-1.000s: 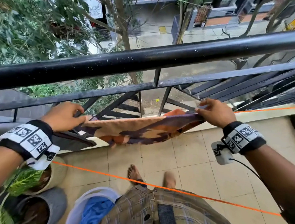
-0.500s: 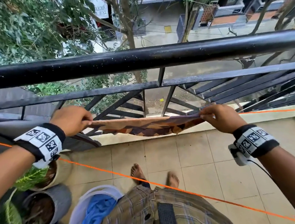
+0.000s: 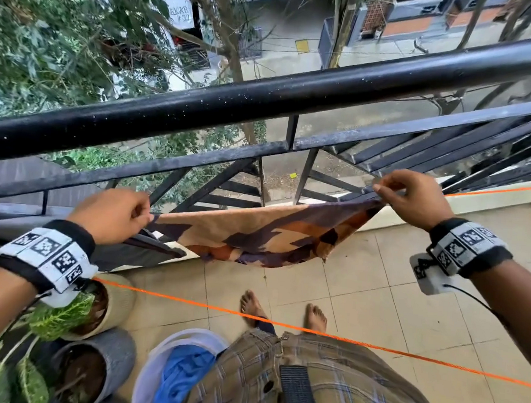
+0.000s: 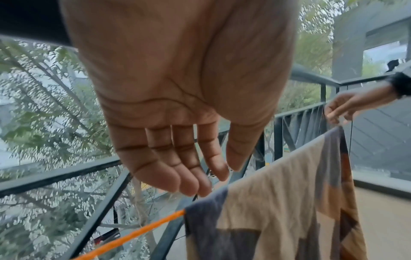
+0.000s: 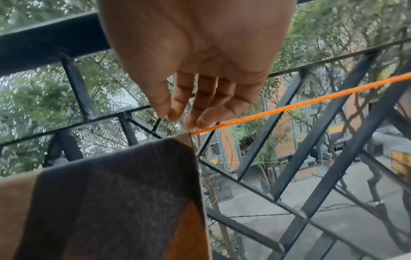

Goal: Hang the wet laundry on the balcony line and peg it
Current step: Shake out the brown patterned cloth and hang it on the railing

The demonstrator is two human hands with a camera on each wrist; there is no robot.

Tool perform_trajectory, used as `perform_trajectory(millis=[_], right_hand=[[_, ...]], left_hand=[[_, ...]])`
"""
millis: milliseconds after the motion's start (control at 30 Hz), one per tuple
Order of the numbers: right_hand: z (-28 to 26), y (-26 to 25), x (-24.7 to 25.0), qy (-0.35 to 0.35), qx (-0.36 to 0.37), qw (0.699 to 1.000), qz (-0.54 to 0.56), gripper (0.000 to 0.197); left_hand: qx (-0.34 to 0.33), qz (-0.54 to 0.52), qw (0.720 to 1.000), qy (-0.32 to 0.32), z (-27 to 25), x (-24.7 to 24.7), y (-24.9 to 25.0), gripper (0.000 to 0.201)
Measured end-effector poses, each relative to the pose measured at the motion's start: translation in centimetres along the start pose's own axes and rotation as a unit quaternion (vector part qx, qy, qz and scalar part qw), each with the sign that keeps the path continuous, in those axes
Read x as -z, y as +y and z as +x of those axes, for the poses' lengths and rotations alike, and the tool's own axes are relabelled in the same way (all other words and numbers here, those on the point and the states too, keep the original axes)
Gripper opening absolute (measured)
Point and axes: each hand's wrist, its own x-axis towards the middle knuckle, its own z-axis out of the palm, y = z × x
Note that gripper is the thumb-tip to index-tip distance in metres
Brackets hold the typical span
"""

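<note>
A brown, tan and purple patterned cloth (image 3: 271, 236) hangs folded over the far orange line (image 3: 497, 191) beside the railing. My left hand (image 3: 110, 214) is at its left end. In the left wrist view, the fingers of my left hand (image 4: 218, 177) are straight and only their tips reach the top edge of the cloth (image 4: 278, 202) on the line (image 4: 133, 234). My right hand (image 3: 382, 191) is at the right end. In the right wrist view, my right hand (image 5: 171, 116) has loose fingertips just above the cloth corner (image 5: 111, 193) and the line (image 5: 311, 102), with nothing between them.
The black balcony railing (image 3: 266, 99) runs just beyond the cloth. A second orange line (image 3: 342, 337) crosses at my waist. By my feet a pale basin (image 3: 157, 351) holds a blue garment (image 3: 181, 372). Two plant pots (image 3: 103, 306) stand at the left. A dark grey cloth (image 3: 146, 249) hangs below my left hand.
The cloth was stretched taut between both gripping hands; now it sags over the line. Both hands have loosened their fingers from its corners.
</note>
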Motion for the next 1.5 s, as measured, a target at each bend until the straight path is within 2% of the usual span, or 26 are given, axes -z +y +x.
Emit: perform_trajectory(millis=[67, 133, 200, 267, 333, 400, 500, 600, 767, 833, 900, 967, 1067, 1133, 1233, 1367, 1500], right_hand=[[-1.1, 0.0, 0.1, 0.041, -0.031, 0.998, 0.026, 0.02], [-2.3, 0.6, -0.2, 0.036, -0.081, 0.994, 0.065, 0.024], [-3.4, 1.2, -1.0, -0.025, -0.137, 0.982, 0.131, 0.02], [-3.9, 1.7, -2.0, -0.096, -0.204, 0.952, 0.207, 0.011], [-3.9, 2.1, -3.0, -0.139, -0.258, 0.92, 0.261, 0.016], [-3.4, 2.3, -4.3, -0.153, -0.279, 0.907, 0.275, 0.026], [-2.5, 2.1, -5.8, -0.148, -0.283, 0.902, 0.291, 0.023], [-1.7, 1.8, -6.5, -0.124, -0.274, 0.91, 0.287, 0.017], [-0.7, 2.9, -6.9, -0.052, -0.272, 0.92, 0.275, 0.018], [-0.7, 3.3, -6.8, -0.043, -0.274, 0.922, 0.27, 0.019], [-0.7, 3.6, -6.6, -0.049, -0.27, 0.925, 0.265, 0.017], [-0.5, 3.9, -6.7, -0.058, -0.26, 0.927, 0.263, 0.016], [-0.1, 4.0, -6.8, -0.044, -0.255, 0.931, 0.256, 0.015], [0.1, 4.1, -6.9, -0.04, -0.249, 0.933, 0.255, 0.015], [0.3, 4.3, -6.9, -0.032, -0.254, 0.936, 0.244, 0.014], [-0.1, 3.9, -6.7, -0.047, -0.247, 0.941, 0.229, 0.011], [-0.7, 4.3, -7.1, -0.064, -0.233, 0.952, 0.188, 0.023]], left_hand=[[0.0, -0.026, 1.0, -0.001, -0.6, 0.2, 0.7, 0.025], [0.018, -0.061, 0.997, -0.044, -0.9, -0.3, 1.0, 0.026], [0.043, -0.117, 0.984, -0.125, -0.7, -1.3, 1.1, 0.024], [0.089, -0.185, 0.959, -0.198, -0.1, -2.2, 1.2, 0.024], [0.138, -0.226, 0.938, -0.225, 0.4, -2.5, 1.6, 0.029], [0.192, -0.292, 0.907, -0.237, 0.7, -2.6, 2.0, 0.032], [0.22, -0.373, 0.869, -0.24, 1.0, -2.6, 2.7, 0.032], [0.235, -0.399, 0.857, -0.228, 1.3, -2.6, 3.4, 0.042], [0.283, -0.413, 0.84, -0.209, 1.5, -2.8, 3.7, 0.049], [0.297, -0.44, 0.825, -0.195, 1.6, -3.0, 3.8, 0.051], [0.303, -0.483, 0.803, -0.174, 1.8, -3.2, 3.9, 0.046], [0.307, -0.538, 0.77, -0.151, 2.0, -3.2, 3.9, 0.037], [0.313, -0.611, 0.719, -0.113, 2.4, -3.1, 3.9, 0.035], [0.312, -0.612, 0.72, -0.103, 2.4, -2.9, 4.2, 0.031], [0.314, -0.564, 0.758, -0.094, 2.1, -3.1, 4.2, 0.023], [0.312, -0.505, 0.795, -0.128, 0.8, -3.3, 3.2, 0.027], [0.296, -0.489, 0.812, -0.117, -0.6, -3.0, 2.3, 0.026]])
